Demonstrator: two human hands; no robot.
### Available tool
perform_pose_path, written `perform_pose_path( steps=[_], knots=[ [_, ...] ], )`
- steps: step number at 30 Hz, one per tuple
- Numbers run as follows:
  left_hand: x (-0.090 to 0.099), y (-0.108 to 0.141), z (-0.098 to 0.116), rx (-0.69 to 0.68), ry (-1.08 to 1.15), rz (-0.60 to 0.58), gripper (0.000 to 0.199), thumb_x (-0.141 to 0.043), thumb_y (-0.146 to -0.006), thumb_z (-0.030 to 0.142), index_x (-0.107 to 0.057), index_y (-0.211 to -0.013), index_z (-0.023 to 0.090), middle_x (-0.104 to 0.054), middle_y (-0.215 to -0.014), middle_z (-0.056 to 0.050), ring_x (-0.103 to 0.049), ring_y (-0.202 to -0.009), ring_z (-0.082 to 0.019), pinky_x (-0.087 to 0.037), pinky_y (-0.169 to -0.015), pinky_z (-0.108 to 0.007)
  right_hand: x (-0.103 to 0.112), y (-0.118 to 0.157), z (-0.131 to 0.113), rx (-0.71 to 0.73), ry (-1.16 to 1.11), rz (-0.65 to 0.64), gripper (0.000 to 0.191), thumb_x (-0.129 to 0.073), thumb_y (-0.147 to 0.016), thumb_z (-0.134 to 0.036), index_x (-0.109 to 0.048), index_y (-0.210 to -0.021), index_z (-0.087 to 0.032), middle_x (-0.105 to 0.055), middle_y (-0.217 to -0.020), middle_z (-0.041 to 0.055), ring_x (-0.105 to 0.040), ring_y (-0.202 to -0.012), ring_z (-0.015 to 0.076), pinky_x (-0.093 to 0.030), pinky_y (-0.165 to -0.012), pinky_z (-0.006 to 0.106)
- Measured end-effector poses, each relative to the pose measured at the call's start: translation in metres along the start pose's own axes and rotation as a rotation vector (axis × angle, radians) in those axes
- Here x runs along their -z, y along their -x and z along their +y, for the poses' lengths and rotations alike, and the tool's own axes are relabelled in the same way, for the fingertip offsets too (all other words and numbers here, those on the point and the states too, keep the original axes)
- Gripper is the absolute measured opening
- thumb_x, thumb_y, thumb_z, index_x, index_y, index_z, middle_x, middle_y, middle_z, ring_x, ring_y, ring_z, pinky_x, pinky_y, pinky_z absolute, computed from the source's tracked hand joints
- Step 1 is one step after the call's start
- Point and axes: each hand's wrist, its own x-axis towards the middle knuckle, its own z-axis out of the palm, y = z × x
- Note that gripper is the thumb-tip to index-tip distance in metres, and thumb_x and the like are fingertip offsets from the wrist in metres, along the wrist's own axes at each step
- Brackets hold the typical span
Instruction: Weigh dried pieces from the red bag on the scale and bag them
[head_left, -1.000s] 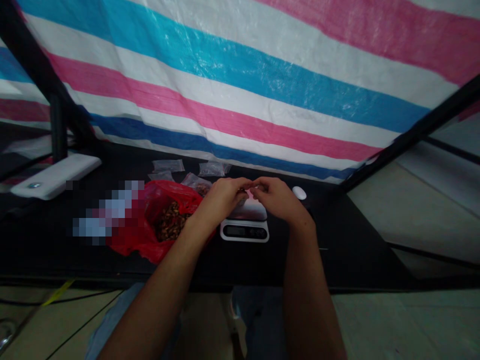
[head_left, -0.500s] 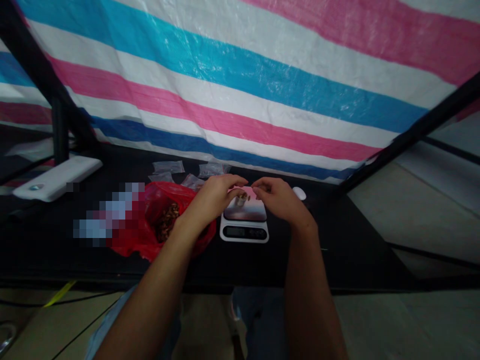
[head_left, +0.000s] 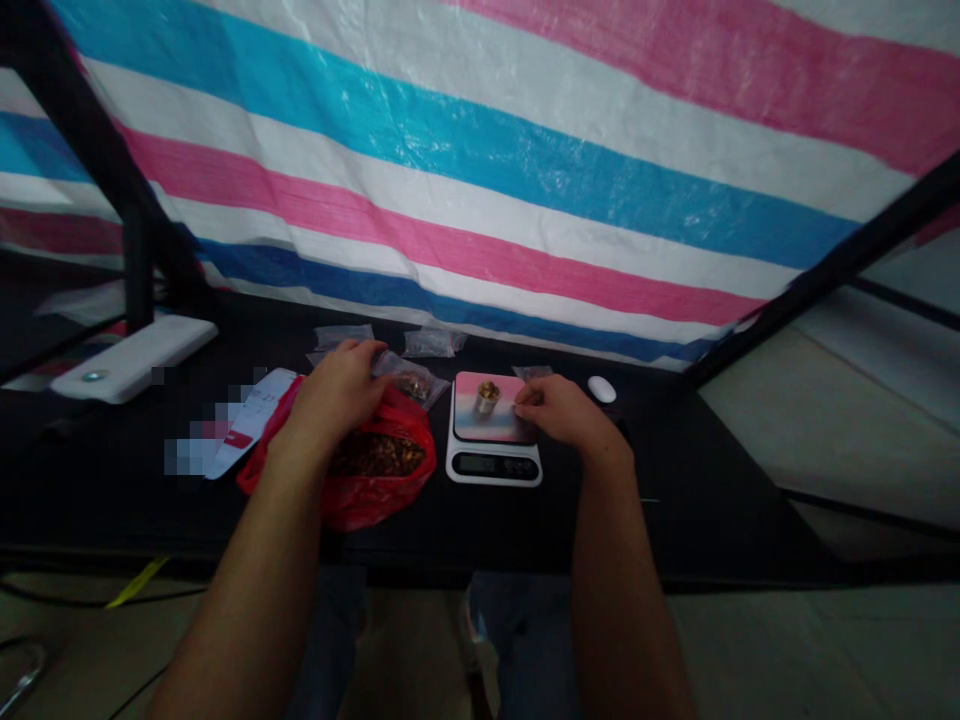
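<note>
Blk table (head_left: pixel 712 500) w/ striped plastic sheet (head_left: pixel 525 180) hung behind it: white, pink, lt & dk blue bands. Blk frame bars (head_left: pixel 825 270) slant up L & R sides. Pale tiled floor (head_left: pixel 787 650) below, w/ dk cable (head_left: pixel 142 690) at L. Light dim, glints on sheet.
</note>
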Motion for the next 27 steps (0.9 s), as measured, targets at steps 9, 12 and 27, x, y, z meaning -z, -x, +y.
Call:
perform_pose_path(
  steps=[9,12,27],
  knots=[
    [-0.005,-0.001,-0.007,0.245,-0.039,-0.177,0.040,-0.057,-0.094,0.043,-0.080,-0.116,0.017,-0.081,-0.115,-0.019,-0.077,-0.104,-0.038,-0.058,-0.088,-0.043,0.002,0.002,-0.005,0.209,-0.215,0.161,0.006,-0.073,-0.087,-0.016,-0.079,-0.089,-0.017,-0.080,-0.088,0.0061,-0.070,-0.080,0.0188,-0.050,-0.071,0.029],
    [-0.006,-0.002,-0.008,0.222,0.007,-0.131,0.036,-0.057,-0.092,0.039,-0.079,-0.111,0.019,-0.082,-0.111,-0.016,-0.077,-0.099,-0.034,-0.057,-0.086,-0.040,0.001,0.001,-0.013,0.272,-0.256,0.156,0.007,-0.073,-0.085,-0.014,-0.078,-0.088,-0.017,-0.079,-0.088,0.0052,-0.068,-0.080,0.0180,-0.049,-0.071,0.028],
    [-0.003,-0.004,0.012,-0.025,0.913,0.102,0.032,-0.079,-0.077,0.051,-0.067,-0.083,0.021,-0.083,-0.103,-0.009,-0.075,-0.107,-0.028,-0.057,-0.103,-0.044,0.000,0.000,-0.014,0.306,-0.262,0.183,0.007,-0.072,-0.088,-0.019,-0.079,-0.089,-0.017,-0.079,-0.089,0.0061,-0.069,-0.080,0.0189,-0.051,-0.077,0.030]
  ],
)
